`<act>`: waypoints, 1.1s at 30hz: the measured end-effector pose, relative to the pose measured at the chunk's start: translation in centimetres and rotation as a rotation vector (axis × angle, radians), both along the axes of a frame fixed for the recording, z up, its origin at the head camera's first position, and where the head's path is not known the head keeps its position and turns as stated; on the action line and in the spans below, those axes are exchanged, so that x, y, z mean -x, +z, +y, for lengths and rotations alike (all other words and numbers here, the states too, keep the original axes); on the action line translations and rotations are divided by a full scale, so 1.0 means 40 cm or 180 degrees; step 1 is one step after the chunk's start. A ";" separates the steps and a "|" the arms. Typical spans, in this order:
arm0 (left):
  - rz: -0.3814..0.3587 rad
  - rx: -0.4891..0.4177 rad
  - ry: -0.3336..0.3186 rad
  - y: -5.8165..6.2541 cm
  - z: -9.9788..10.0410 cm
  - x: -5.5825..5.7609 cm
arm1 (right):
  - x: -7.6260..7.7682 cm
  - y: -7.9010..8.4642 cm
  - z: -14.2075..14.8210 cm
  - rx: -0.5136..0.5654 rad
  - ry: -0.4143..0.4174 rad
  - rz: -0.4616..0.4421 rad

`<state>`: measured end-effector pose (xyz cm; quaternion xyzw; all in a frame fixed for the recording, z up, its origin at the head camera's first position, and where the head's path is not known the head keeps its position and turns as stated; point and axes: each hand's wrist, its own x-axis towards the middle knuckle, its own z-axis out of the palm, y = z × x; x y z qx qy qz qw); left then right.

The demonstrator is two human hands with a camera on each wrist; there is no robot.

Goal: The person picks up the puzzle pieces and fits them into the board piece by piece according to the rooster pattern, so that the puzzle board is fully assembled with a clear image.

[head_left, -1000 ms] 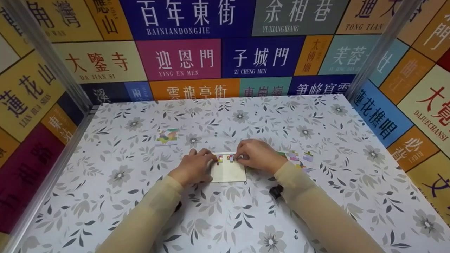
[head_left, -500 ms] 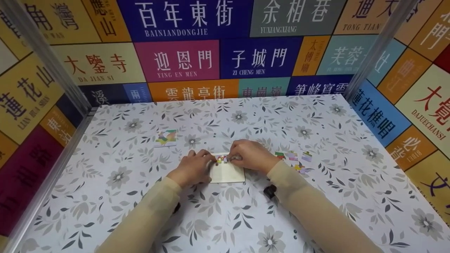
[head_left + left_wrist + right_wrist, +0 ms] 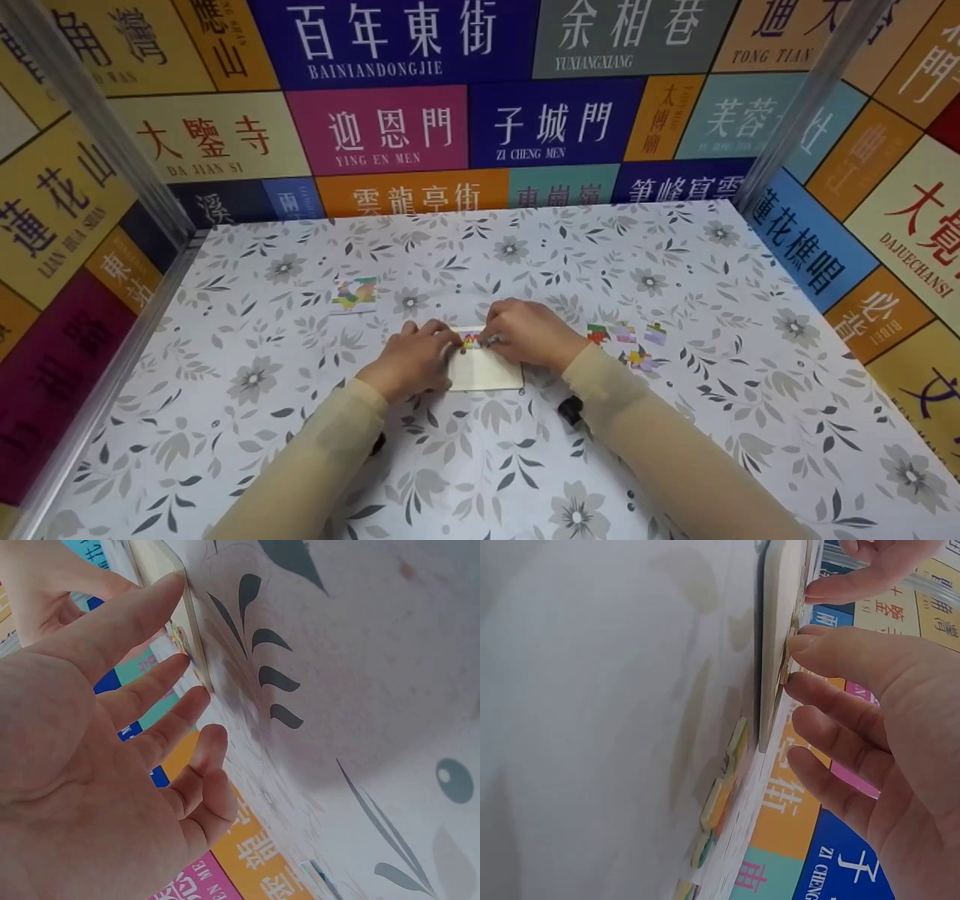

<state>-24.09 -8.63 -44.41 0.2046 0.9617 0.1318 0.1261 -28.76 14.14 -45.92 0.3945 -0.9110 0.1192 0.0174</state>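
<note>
A cream puzzle board (image 3: 486, 371) lies flat on the table between both hands. Small colourful jigsaw pieces (image 3: 469, 341) sit side by side near its far edge, partly covered by fingers. My left hand (image 3: 412, 356) rests at the board's left edge, its index fingertip touching the leftmost piece; in the left wrist view its thumb (image 3: 161, 600) extends along the board's edge. Over the board's far right part, my right hand (image 3: 532, 330) pinches a jigsaw piece (image 3: 786, 671) between thumb and index finger, low against the board. Most of that piece is hidden by the fingertips.
Several loose jigsaw pieces (image 3: 641, 360) lie right of the board, beyond the right forearm. A small picture square (image 3: 354, 295) lies at the far left. The table (image 3: 480, 480) has a floral cover and meets sign-printed walls (image 3: 390, 127) behind and at the sides.
My right hand has moved left with its jigsaw piece, bringing it up against the piece by my left index finger. The gap between them has closed. My left hand stays at the board's edge.
</note>
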 end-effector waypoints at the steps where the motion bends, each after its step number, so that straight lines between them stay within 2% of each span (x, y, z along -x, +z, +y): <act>1: 0.0005 0.0013 -0.0005 0.000 0.000 -0.001 | -0.001 0.000 -0.002 0.0005 -0.0002 -0.0020; 18: -0.0014 0.0132 -0.0015 0.002 0.001 0.002 | -0.001 0.008 -0.011 -0.0088 -0.0060 -0.0337; 22: 0.0003 0.0119 0.0006 0.004 0.002 0.001 | -0.002 0.009 -0.007 -0.0088 -0.0074 -0.0361; 29: -0.0005 0.0095 -0.0011 0.005 0.004 0.000 | -0.013 0.009 0.002 -0.0043 0.0076 -0.0253; 33: -0.0019 0.0122 0.0002 0.003 0.004 0.000 | -0.014 0.005 0.003 -0.0047 0.0049 -0.0291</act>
